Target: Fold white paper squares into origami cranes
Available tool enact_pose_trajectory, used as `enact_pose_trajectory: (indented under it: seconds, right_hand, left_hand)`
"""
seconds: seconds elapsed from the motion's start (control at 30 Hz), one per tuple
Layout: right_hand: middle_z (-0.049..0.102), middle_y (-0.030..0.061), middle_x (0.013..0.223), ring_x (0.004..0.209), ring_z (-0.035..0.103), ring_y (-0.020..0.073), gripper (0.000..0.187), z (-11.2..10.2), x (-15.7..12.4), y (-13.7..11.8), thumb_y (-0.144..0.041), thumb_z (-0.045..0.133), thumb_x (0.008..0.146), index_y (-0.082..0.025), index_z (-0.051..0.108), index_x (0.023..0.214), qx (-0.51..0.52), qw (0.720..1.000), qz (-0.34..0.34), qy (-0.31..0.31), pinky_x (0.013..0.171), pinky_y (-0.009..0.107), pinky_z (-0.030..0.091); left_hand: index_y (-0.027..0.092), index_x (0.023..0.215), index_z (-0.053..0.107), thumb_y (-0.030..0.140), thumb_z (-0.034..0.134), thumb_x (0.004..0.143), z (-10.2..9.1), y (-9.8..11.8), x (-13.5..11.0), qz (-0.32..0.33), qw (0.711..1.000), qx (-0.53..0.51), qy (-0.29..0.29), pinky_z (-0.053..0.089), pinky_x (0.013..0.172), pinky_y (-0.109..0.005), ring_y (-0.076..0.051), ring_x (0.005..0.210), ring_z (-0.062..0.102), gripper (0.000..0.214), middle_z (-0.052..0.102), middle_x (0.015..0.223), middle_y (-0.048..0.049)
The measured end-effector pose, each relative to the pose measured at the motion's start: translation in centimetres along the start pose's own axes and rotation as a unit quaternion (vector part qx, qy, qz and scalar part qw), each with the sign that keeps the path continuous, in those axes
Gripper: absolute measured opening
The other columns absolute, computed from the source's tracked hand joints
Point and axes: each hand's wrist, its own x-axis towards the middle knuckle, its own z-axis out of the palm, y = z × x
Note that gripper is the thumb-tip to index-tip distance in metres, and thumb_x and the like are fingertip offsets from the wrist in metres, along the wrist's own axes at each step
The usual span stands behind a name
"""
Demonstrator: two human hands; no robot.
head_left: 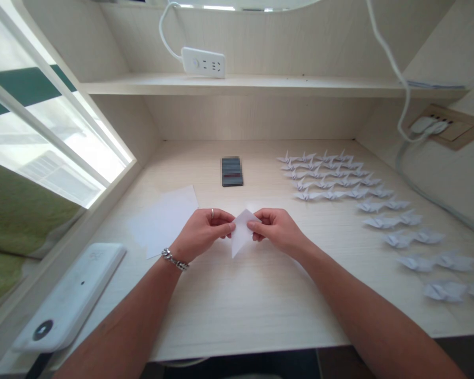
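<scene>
Nearest me, a long white plastic device with a round dark button (71,297) lies along the desk's left edge, leaving my forearms room. Over the middle of the pale wood-grain desk (237,310), my left hand (207,226) and right hand (274,229) each pinch, thumb against fingers, opposite sides of a small white folded-paper diamond (242,234), probably to keep its layers together; my fingers hide its back, so I can't tell its inner folds. Loose white paper sheets (168,221) sit beside my left hand, seemingly for easy reach. To the right, white folded-paper cranes (332,195) stand in rows, presumably so they don't get crushed. Farther back lies a dark, blurred rectangle (232,171).
</scene>
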Motion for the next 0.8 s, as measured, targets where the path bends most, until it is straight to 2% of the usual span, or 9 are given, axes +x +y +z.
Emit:
enact_pose_trajectory:
  seconds: [0.13,0.27,0.43,0.6,0.7,0.8]
  right_hand:
    - [0.067,0.0029,0.063,0.057,0.063,0.014,0.026,0.0,0.0,0.2,-0.037,0.071,0.073,-0.014,0.07,0.086,0.03,1.0,0.002,0.001,0.057,0.027,0.051]
    - [0.07,0.0027,0.067,0.056,0.065,0.0136,0.029,0.2,0.1,0.5,-0.032,0.073,0.07,-0.017,0.073,0.095,0.083,0.997,-0.002,-0.003,0.058,0.028,0.054]
    - [0.071,0.0033,0.069,0.06,0.066,0.0144,0.022,0.3,-0.1,0.6,-0.024,0.074,0.066,-0.018,0.076,0.087,0.116,0.993,-0.009,-0.008,0.064,0.031,0.055]
    - [0.071,0.0059,0.083,0.076,0.066,0.0166,0.027,0.2,-0.4,-0.3,-0.034,0.075,0.068,-0.016,0.074,0.089,0.136,0.989,-0.001,-0.064,0.072,0.032,0.055]
    - [0.067,0.0037,0.076,0.072,0.063,0.015,0.028,0.5,-0.4,-0.4,-0.042,0.072,0.071,-0.016,0.071,0.082,0.109,0.994,0.017,-0.028,0.067,0.03,0.054]
    - [0.065,0.001,0.069,0.065,0.061,0.0131,0.025,0.9,-0.2,0.0,-0.038,0.075,0.068,-0.017,0.067,0.077,0.059,0.998,0.007,-0.006,0.061,0.027,0.052]
  left_hand:
    - [0.012,0.083,0.071,0.024,0.071,0.068,0.0,0.0,-0.1,0.009,1.0,-0.019,-0.006,0.049,0.061,-0.027,-0.013,0.062,0.059,0.02,0.068,0.069,-0.0043]
    - [0.014,0.081,0.073,0.022,0.071,0.068,0.1,-0.2,-0.1,0.013,0.999,-0.031,0.019,0.05,0.062,-0.026,-0.012,0.061,0.058,0.016,0.068,0.067,-0.0026]
    - [0.015,0.074,0.073,0.02,0.069,0.069,0.1,-0.2,-0.1,0.022,0.997,-0.063,0.033,0.051,0.063,-0.026,-0.013,0.062,0.06,0.008,0.068,0.065,-0.0011]
    - [0.015,0.073,0.073,0.017,0.067,0.068,0.3,0.0,-0.2,0.047,0.998,0.012,0.047,0.051,0.063,-0.024,-0.013,0.063,0.062,0.008,0.07,0.067,-0.0016]
    - [0.016,0.076,0.074,0.02,0.066,0.071,0.5,-0.1,-0.3,0.074,0.994,0.073,0.045,0.05,0.063,-0.024,-0.015,0.067,0.063,0.011,0.072,0.071,-0.0025]
    - [0.017,0.078,0.074,0.023,0.066,0.073,0.6,-0.4,-0.2,0.087,0.991,0.099,0.036,0.05,0.064,-0.024,-0.015,0.069,0.064,0.012,0.073,0.074,-0.0032]
